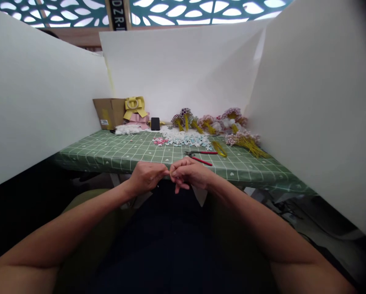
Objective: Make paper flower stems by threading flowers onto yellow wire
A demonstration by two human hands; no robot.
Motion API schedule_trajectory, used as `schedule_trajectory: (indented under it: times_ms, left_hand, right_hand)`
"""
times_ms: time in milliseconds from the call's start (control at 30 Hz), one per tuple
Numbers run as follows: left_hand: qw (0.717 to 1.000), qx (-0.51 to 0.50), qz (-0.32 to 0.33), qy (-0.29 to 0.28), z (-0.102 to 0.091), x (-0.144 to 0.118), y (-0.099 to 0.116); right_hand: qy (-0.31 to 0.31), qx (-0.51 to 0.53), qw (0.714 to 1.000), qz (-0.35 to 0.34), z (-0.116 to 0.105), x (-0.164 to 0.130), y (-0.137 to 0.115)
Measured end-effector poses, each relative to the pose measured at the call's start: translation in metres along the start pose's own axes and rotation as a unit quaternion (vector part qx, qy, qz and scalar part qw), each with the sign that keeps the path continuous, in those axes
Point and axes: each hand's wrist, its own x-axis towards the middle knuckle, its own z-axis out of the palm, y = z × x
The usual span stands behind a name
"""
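Note:
My left hand [148,176] is closed in front of the table's near edge, its fingertips pinched together. Against it, my right hand [190,172] pinches with thumb and forefinger while its lower fingers curl loosely. The fingertips of both hands meet, and whatever lies between them is too small or hidden to name. Just beyond my right hand, pliers with red handles [203,153] lie spread on the table. A loop of yellow-gold wire [219,149] rests beside them. Farther back is a scatter of small pale blue and white flower pieces [187,139], with pink ones [160,141] at its left.
A green checked tablecloth [121,153] covers the table. Bundles of bead-tipped stems [244,141] lie at the right and back. A cardboard box [109,113], yellow and pink bows [135,107] and a black phone-like object [155,123] stand behind. White panels [183,69] enclose three sides.

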Motion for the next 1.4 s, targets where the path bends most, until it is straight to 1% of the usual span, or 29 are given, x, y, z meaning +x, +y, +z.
schedule_trajectory:
  times_ms: [67,100,167,233,267,333,367,400,433,500,533,567,600,667,700,767,833,900,967,1000,1067,1100,1133,1200,1233,1267,1300,1367,1400]
  left_hand:
    - [0.989,-0.089,-0.115,-0.019,0.009,0.001,-0.01]
    - [0.966,-0.16,-0.197,-0.048,0.015,0.001,-0.016]
    - [0.898,-0.297,-0.317,-0.062,0.025,0.001,-0.025]
    - [0.844,-0.392,-0.36,-0.065,0.031,0.0,-0.028]
    - [0.832,-0.417,-0.359,-0.066,0.032,0.0,-0.028]
    - [0.838,-0.416,-0.346,-0.067,0.031,0.0,-0.025]
    - [0.856,-0.39,-0.333,-0.066,0.029,0.001,-0.023]
    - [0.883,-0.349,-0.307,-0.06,0.026,0.001,-0.02]
    - [0.916,-0.295,-0.268,-0.046,0.023,0.001,-0.017]
    - [0.973,-0.166,-0.157,-0.003,0.014,0.002,-0.01]
    - [0.989,-0.106,-0.098,0.012,0.009,0.001,-0.007]
    - [0.997,-0.056,-0.047,0.017,0.004,0.001,-0.004]
    - [1.0,-0.02,-0.01,0.015,0.001,0.001,-0.003]
    - [1.0,0.005,0.01,0.003,0.0,0.001,-0.005]
    - [1.0,-0.009,-0.007,-0.004,0.002,0.002,-0.008]
    - [0.991,-0.087,-0.101,-0.012,0.01,0.002,-0.016]
    - [0.949,-0.214,-0.228,-0.028,0.02,0.002,-0.024]
    - [0.888,-0.333,-0.314,-0.04,0.026,0.001,-0.028]
    - [0.844,-0.41,-0.341,-0.049,0.029,0.0,-0.028]
    - [0.835,-0.428,-0.343,-0.055,0.029,0.0,-0.027]
    - [0.84,-0.419,-0.339,-0.062,0.028,0.001,-0.024]
    - [0.858,-0.391,-0.328,-0.059,0.026,0.001,-0.022]
    - [0.887,-0.346,-0.301,-0.048,0.024,0.002,-0.019]
    - [0.955,-0.218,-0.202,-0.003,0.016,0.002,-0.013]
    - [0.979,-0.149,-0.139,0.018,0.011,0.002,-0.009]
    - [0.993,-0.087,-0.076,0.032,0.006,0.002,-0.006]
    - [0.998,-0.037,-0.022,0.037,0.001,0.002,-0.003]
    - [0.999,0.019,0.036,0.033,-0.004,0.002,-0.002]
    - [0.999,0.024,0.036,0.028,-0.003,0.002,-0.004]
  right_hand:
    - [0.114,-0.166,0.98,-0.005,0.003,0.004,0.012]
    - [0.169,-0.274,0.947,-0.018,0.005,0.006,0.019]
    - [0.208,-0.451,0.866,-0.058,0.01,0.009,0.03]
    - [0.19,-0.564,0.798,-0.094,0.013,0.01,0.035]
    - [0.175,-0.598,0.775,-0.105,0.014,0.009,0.036]
    - [0.161,-0.631,0.751,-0.113,0.015,0.008,0.033]
    - [0.163,-0.623,0.757,-0.111,0.014,0.008,0.031]
    - [0.168,-0.594,0.779,-0.107,0.013,0.007,0.027]
    - [0.174,-0.54,0.817,-0.101,0.012,0.006,0.023]
    - [0.16,-0.362,0.915,-0.076,0.006,0.004,0.013]
    - [0.127,-0.253,0.957,-0.059,0.003,0.003,0.008]
    - [0.081,-0.151,0.984,-0.041,-0.001,0.002,0.004]
    - [0.032,-0.069,0.997,-0.026,-0.003,0.002,0.002]
    - [-0.012,-0.003,1.0,-0.007,-0.007,0.003,0.004]
    - [0.007,-0.026,1.0,-0.003,-0.007,0.004,0.007]
    - [0.108,-0.167,0.98,-0.012,-0.004,0.008,0.018]
    - [0.194,-0.353,0.914,-0.044,0.001,0.011,0.027]
    - [0.209,-0.494,0.839,-0.085,0.006,0.011,0.032]
    - [0.185,-0.58,0.787,-0.106,0.009,0.009,0.033]
    - [0.174,-0.607,0.768,-0.109,0.009,0.009,0.033]
    - [0.161,-0.625,0.756,-0.11,0.009,0.008,0.031]
    - [0.162,-0.61,0.767,-0.112,0.009,0.007,0.03]
    - [0.169,-0.576,0.792,-0.115,0.008,0.007,0.027]
    - [0.172,-0.439,0.876,-0.108,0.005,0.005,0.017]
    - [0.153,-0.341,0.923,-0.095,0.003,0.003,0.012]
    - [0.12,-0.235,0.961,-0.079,0.001,0.001,0.006]
    - [0.075,-0.135,0.986,-0.061,-0.001,0.0,0.001]
    - [0.002,-0.004,0.999,-0.034,-0.004,-0.001,-0.002]
    - [-0.001,0.013,1.0,-0.026,-0.005,0.0,0.0]
